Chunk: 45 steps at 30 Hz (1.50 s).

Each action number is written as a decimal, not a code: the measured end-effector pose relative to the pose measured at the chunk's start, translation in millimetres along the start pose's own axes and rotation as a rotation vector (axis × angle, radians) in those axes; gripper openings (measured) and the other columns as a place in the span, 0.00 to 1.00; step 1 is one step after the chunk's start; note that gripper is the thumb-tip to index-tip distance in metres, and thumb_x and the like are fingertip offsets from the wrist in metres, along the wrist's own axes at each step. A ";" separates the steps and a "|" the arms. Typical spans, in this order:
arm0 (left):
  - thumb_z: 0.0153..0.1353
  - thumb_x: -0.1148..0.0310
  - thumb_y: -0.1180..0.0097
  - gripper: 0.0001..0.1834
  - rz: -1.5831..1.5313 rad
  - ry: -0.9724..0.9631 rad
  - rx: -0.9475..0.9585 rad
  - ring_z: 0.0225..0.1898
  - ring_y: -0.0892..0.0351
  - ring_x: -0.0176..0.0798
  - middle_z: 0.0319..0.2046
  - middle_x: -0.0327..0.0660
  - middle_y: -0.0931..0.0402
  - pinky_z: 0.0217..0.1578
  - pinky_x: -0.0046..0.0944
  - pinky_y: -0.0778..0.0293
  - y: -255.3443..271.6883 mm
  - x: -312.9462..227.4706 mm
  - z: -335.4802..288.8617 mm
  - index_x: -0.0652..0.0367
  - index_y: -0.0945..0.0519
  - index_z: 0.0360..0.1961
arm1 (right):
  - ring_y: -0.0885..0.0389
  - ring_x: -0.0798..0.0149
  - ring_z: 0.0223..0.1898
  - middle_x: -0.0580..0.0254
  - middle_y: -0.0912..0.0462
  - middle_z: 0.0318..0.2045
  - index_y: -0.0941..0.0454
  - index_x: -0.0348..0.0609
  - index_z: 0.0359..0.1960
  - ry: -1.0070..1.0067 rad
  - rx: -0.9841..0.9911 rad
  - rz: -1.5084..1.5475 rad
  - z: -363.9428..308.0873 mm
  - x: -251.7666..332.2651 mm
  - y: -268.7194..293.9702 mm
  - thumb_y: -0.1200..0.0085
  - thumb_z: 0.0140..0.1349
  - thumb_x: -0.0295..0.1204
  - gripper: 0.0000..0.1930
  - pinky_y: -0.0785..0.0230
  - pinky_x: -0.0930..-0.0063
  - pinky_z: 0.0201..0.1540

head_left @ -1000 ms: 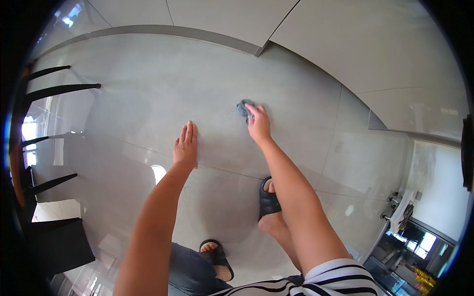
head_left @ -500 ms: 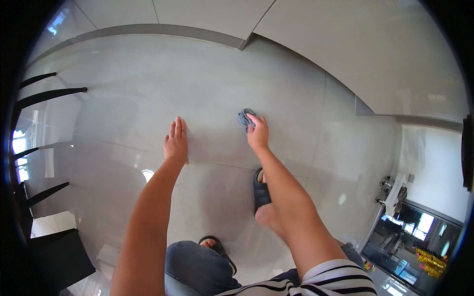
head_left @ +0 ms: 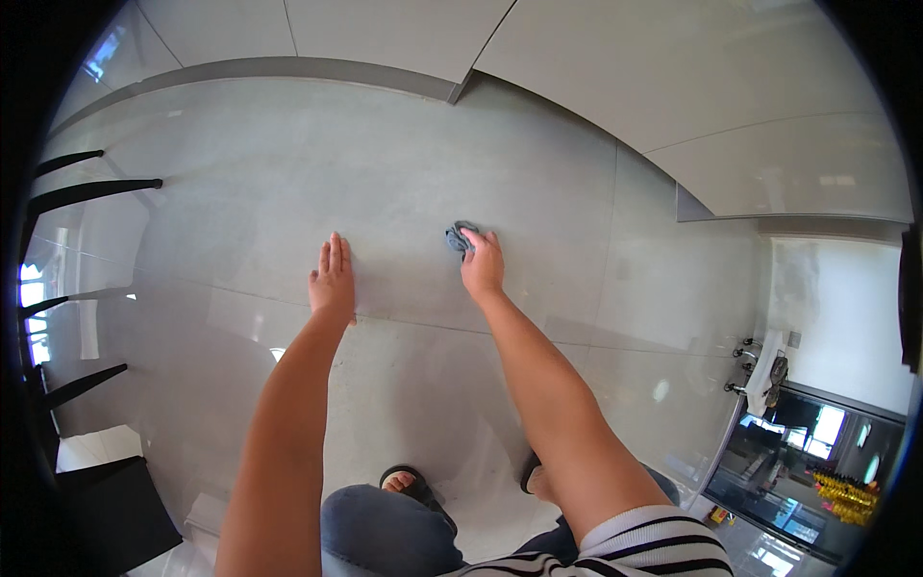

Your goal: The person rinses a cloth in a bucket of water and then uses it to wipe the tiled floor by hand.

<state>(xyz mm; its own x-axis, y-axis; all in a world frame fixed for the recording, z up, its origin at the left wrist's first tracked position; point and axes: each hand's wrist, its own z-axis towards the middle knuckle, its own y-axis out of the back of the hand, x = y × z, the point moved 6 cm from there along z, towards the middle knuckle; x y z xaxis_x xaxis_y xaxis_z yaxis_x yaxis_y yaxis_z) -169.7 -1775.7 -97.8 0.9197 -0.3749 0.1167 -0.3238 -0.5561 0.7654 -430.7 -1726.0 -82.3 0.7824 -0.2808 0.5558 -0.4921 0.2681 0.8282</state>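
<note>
On the glossy grey floor tiles (head_left: 577,192) a crumpled grey cloth (head_left: 460,237) lay under the right hand's (head_left: 483,266) fingertips (head_left: 471,242), which were curled down on it. Well apart, the left hand (head_left: 333,285) rested flat, fingers together, holding nothing.

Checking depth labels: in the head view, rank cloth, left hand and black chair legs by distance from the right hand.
1. Cloth: under the right hand's fingertips, touching.
2. Left hand: flat on the floor, to its left.
3. Chair legs: far left edge.
</note>
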 end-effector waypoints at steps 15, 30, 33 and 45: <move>0.30 0.46 0.17 0.83 -0.030 0.012 0.033 0.78 0.63 0.47 0.77 0.49 0.72 0.70 0.38 0.44 38.8 -128.5 15.3 0.63 0.67 0.75 | 0.22 0.49 0.45 0.52 0.22 0.39 0.18 0.47 0.49 -0.107 -0.143 0.079 81.2 -126.3 81.8 0.50 0.53 0.13 0.23 0.28 0.60 0.49; 0.25 0.51 0.15 0.84 -0.034 0.039 0.004 0.77 0.59 0.47 0.77 0.50 0.69 0.68 0.39 0.39 41.0 -141.0 21.5 0.63 0.64 0.75 | 0.24 0.50 0.44 0.55 0.24 0.43 0.18 0.51 0.49 0.018 -0.071 0.054 96.3 -120.5 49.0 0.50 0.56 0.14 0.21 0.29 0.58 0.45; 0.25 0.51 0.15 0.83 0.011 0.120 0.052 0.77 0.59 0.47 0.77 0.49 0.70 0.68 0.38 0.39 24.3 -105.9 12.9 0.63 0.64 0.75 | 0.24 0.48 0.42 0.52 0.25 0.41 0.17 0.48 0.49 0.275 0.379 0.231 28.4 -68.7 18.7 0.49 0.53 0.14 0.23 0.29 0.59 0.45; 0.25 0.50 0.15 0.84 -0.020 0.055 0.023 0.77 0.59 0.48 0.77 0.48 0.70 0.67 0.37 0.38 31.6 -129.2 22.3 0.63 0.65 0.75 | 0.24 0.45 0.48 0.48 0.23 0.44 0.19 0.50 0.52 0.164 0.065 -0.021 150.3 -84.2 2.7 0.50 0.56 0.18 0.22 0.28 0.54 0.49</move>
<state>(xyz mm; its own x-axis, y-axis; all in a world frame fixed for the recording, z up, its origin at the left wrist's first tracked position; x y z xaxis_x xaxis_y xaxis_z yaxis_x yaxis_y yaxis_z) -303.7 -1761.4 -102.8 0.9367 -0.3226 0.1364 -0.3096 -0.5805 0.7531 -555.3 -1840.2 -116.1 0.8416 -0.1305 0.5241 -0.4950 0.2017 0.8451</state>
